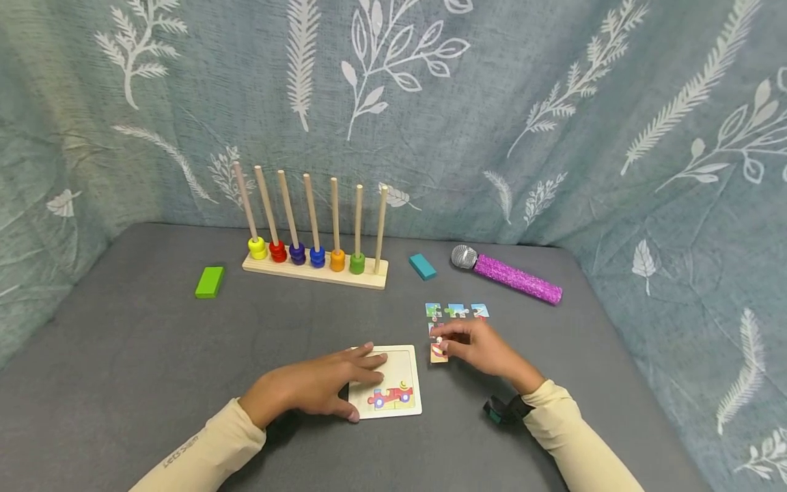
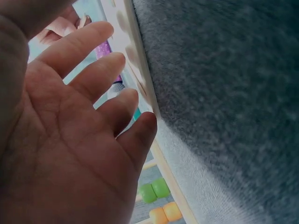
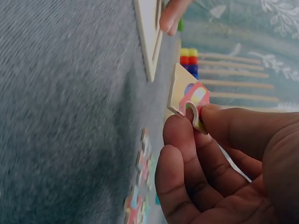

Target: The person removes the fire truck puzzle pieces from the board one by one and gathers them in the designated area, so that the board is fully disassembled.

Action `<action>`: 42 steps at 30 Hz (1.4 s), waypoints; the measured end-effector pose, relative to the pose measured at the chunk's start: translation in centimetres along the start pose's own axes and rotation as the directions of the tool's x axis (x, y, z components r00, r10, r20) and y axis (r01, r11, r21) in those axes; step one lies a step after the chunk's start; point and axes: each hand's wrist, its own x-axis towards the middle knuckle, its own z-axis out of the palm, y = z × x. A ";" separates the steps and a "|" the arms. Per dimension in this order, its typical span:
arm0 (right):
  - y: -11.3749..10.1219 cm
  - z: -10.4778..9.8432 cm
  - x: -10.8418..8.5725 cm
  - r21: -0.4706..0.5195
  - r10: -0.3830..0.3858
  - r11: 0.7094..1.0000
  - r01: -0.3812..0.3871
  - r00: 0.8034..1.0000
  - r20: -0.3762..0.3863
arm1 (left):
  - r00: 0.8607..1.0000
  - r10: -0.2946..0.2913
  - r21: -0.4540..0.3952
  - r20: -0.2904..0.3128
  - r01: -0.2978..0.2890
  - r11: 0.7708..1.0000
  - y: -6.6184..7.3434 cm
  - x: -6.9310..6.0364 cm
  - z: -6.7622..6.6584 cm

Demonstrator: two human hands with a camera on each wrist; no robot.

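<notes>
A square wooden puzzle tray (image 1: 406,362) lies on the table, with joined pieces showing a red vehicle (image 1: 391,398) along its lower part. My left hand (image 1: 328,383) rests over the tray's left side with its fingers spread; the left wrist view shows its palm and fairly straight fingers. Right of the tray, my right hand (image 1: 479,347) pinches a jigsaw piece (image 3: 190,95) between thumb and fingertips. That piece has a yellowish ground with a red and purple picture. Several loose jigsaw pieces (image 1: 456,311) lie just beyond this hand, one partly hidden by its fingers.
A wooden peg abacus (image 1: 313,273) with coloured beads stands at the back. A green block (image 1: 210,282) lies left of it, a teal block (image 1: 422,266) to its right. Farther right is a toy microphone (image 1: 516,278) with a glittery purple handle. Patterned cloth hangs behind the table.
</notes>
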 end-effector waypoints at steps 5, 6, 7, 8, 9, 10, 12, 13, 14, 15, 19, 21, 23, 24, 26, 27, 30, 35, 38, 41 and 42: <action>0.6 -0.3 0.2 -0.011 0.070 0.997 -0.070 0.997 -0.020 | 1.000 0.017 -0.029 0.009 -0.017 0.999 -0.2 0.2 -0.2; 0.7 -0.3 0.2 -0.014 0.084 0.996 -0.084 0.996 -0.021 | 1.000 0.013 -0.036 0.009 -0.013 0.999 -0.2 0.2 -0.2; 0.8 -0.4 0.2 -0.015 0.097 0.995 -0.097 0.995 -0.019 | 1.000 0.013 -0.042 0.009 -0.013 0.999 -0.2 0.2 -0.2; 0.8 -0.4 0.2 -0.014 0.106 0.994 -0.106 0.994 -0.017 | 1.000 0.011 -0.048 0.010 -0.011 0.999 -0.3 0.1 -0.2; 0.9 -0.4 0.2 -0.009 0.112 0.994 -0.112 0.994 -0.013 | 1.000 0.007 -0.050 0.012 -0.007 0.999 -0.3 0.2 -0.2; 1.0 -0.4 0.2 -0.008 0.115 0.993 -0.115 0.993 -0.011 | 1.000 0.007 -0.055 0.013 -0.007 0.998 -0.4 0.2 -0.2; 1.0 -0.3 0.3 -0.009 0.120 0.993 -0.120 0.993 -0.003 | 1.000 0.004 -0.065 0.013 -0.004 0.998 -0.4 0.1 -0.2; 0.5 -0.3 0.4 -0.013 0.114 0.993 -0.114 0.993 0.000 | 1.000 -0.001 -0.068 0.014 0.002 0.998 -0.4 0.1 -0.2; 0.6 -0.2 0.4 -0.019 0.103 0.995 -0.103 0.995 0.001 | 1.000 -0.004 -0.071 0.014 0.005 0.997 -0.4 0.1 -0.2; 0.6 -0.2 0.5 -0.026 0.096 0.995 -0.095 0.995 0.004 | 1.000 -0.011 -0.074 0.013 0.012 0.997 -0.4 0.1 -0.2; 0.8 -0.1 0.8 -0.063 0.068 0.996 -0.068 0.998 0.005 | 1.000 -0.029 -0.068 0.012 0.030 0.997 -0.3 0.0 -0.3; 1.4 0.0 0.8 -0.078 0.069 0.995 -0.069 0.998 0.001 | 1.000 -0.029 -0.059 0.009 0.029 0.998 -0.3 0.1 -0.2; 1.3 0.1 0.7 -0.093 0.071 0.993 -0.071 0.997 -0.008 | 1.000 -0.025 -0.053 0.009 0.026 0.998 -0.3 0.2 -0.2; 1.2 0.1 0.7 -0.097 0.073 0.993 -0.074 0.997 -0.013 | 1.000 -0.022 -0.051 0.009 0.022 0.998 -0.3 0.2 -0.1; 1.2 0.1 0.5 -0.106 0.078 0.991 -0.080 0.997 -0.024 | 1.000 -0.015 -0.050 0.008 0.015 0.999 -0.3 0.2 0.0; 1.1 0.1 0.5 -0.110 0.081 0.990 -0.084 0.996 -0.030 | 1.000 -0.012 -0.051 0.008 0.012 0.999 -0.4 0.2 0.0; 0.9 0.3 0.4 -0.128 0.094 0.987 -0.099 0.995 -0.043 | 1.000 -0.005 -0.053 0.003 0.005 0.999 -0.4 0.2 0.1; 0.7 0.4 0.5 -0.163 0.108 0.980 -0.114 0.993 -0.045 | 1.000 -0.004 -0.053 0.001 0.004 0.999 -0.6 0.1 0.2; 0.7 0.4 0.5 -0.174 0.117 0.977 -0.123 0.992 -0.044 | 1.000 -0.005 -0.056 0.006 0.005 0.998 -0.6 0.1 0.2; 0.7 0.4 0.6 -0.173 0.127 0.976 -0.132 0.991 -0.044 | 1.000 -0.006 -0.063 0.008 0.007 0.998 -0.6 0.1 0.2; 0.7 0.4 0.7 -0.174 0.126 0.976 -0.132 0.991 -0.045 | 1.000 -0.010 -0.066 0.008 0.011 0.998 -0.6 0.1 0.2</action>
